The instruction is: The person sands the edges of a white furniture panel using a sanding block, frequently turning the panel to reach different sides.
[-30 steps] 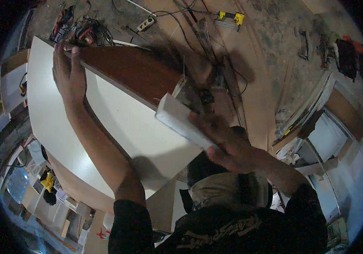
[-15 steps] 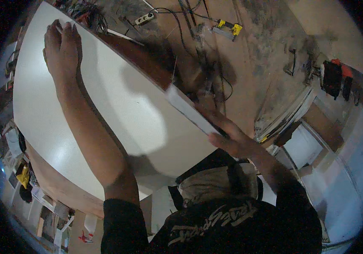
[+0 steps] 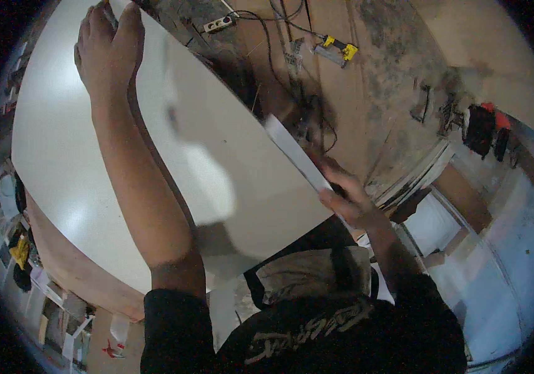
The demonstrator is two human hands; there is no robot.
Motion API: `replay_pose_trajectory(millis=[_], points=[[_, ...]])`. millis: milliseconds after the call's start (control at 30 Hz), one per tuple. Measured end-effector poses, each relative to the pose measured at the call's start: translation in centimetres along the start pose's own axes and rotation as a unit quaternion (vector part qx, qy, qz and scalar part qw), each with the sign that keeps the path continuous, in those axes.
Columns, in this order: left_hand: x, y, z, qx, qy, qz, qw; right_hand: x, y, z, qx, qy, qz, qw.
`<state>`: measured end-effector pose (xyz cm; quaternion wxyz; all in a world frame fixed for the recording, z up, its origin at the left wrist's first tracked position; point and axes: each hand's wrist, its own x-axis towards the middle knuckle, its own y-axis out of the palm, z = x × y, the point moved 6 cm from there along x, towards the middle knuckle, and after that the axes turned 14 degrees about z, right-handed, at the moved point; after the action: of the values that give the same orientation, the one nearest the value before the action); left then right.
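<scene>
and the lettering first: pale, slanted script sprawls across the chest of the black shirt (image 3: 367,346), partly lost in folds. now the big white panel (image 3: 217,181), filling the left and middle of the view, its long straight edge running from upper left down to lower right. right along that edge sits the white strip (image 3: 297,154), a bit blurred, long axis following the same slant, far end pointing up and left. the right hand (image 3: 349,198) has it by the lower end, fingers curled round the far side, thumb on the near side. over at upper left, the left hand (image 3: 108,50) lies on the panel, fingers a little apart, tips at the picture's top edge; whether it grips anything, can't tell. beyond, a yellow-and-black tool (image 3: 337,50) and a white power strip (image 3: 218,24) lie on the floor
</scene>
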<state>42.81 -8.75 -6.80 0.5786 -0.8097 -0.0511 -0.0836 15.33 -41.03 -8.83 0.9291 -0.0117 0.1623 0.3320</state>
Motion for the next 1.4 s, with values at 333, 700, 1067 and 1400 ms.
replay_pose_trajectory(millis=[333, 700, 1067, 1400], points=[[-1.0, -0.9, -4.4, 0.166, 0.008, 0.043, 0.985, 13.9, -2.1, 5.4, -0.009, -0.008, -0.013, 1.0], [-1.7, -1.5, -6.1, 0.068, -0.087, -0.02, 0.994, 10.1, -1.2, 5.3, 0.007, 0.007, -0.081, 0.997], [-2.3, -2.6, -7.1, 0.201, -0.018, -0.005, 0.979, -0.6, -0.9, 0.1, 0.077, 0.121, -0.04, 0.989], [-2.2, -1.3, -6.9, 0.144, 0.034, -0.052, 0.988, 14.6, -3.3, 4.5, 0.012, 0.003, -0.059, 0.998]])
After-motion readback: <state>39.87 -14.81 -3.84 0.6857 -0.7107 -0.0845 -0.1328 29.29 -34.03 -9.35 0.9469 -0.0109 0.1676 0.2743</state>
